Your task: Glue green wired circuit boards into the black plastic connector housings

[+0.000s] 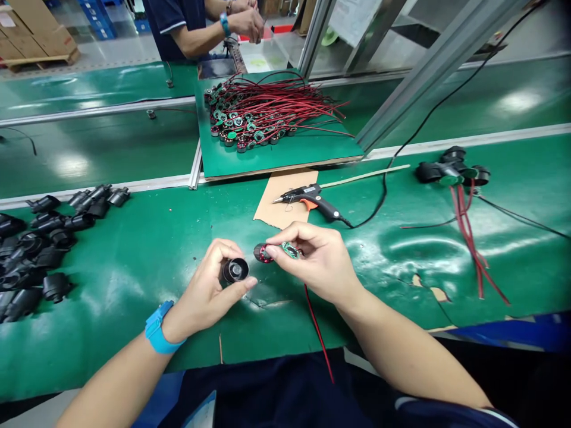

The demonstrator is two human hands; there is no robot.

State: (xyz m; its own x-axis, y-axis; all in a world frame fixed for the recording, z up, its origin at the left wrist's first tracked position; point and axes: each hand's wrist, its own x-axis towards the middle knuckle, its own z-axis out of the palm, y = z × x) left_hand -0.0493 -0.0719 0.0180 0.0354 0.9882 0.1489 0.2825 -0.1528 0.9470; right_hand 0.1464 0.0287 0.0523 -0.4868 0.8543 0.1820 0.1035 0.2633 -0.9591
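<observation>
My left hand (214, 288) holds a black cylindrical housing (235, 270), its round opening facing up toward the camera. To its right, my right hand (319, 258) pinches a small round part with a green circuit board (291, 249) and a dark ring-shaped end (262, 253). A red wire (319, 333) hangs from below my right hand toward the table's front edge. The ring end and the housing are a short way apart. Beyond my hands, a black glue gun (310, 199) with an orange trigger lies on a piece of cardboard (269, 205).
Black housings (56, 285) lie in a pile at the left. A raised green board (276, 156) bears many red-wired parts (250, 122). Finished-looking black parts (452, 166) with red wires lie at the right. A black cable (383, 193) crosses the table. A co-worker's hands (245, 24) show behind.
</observation>
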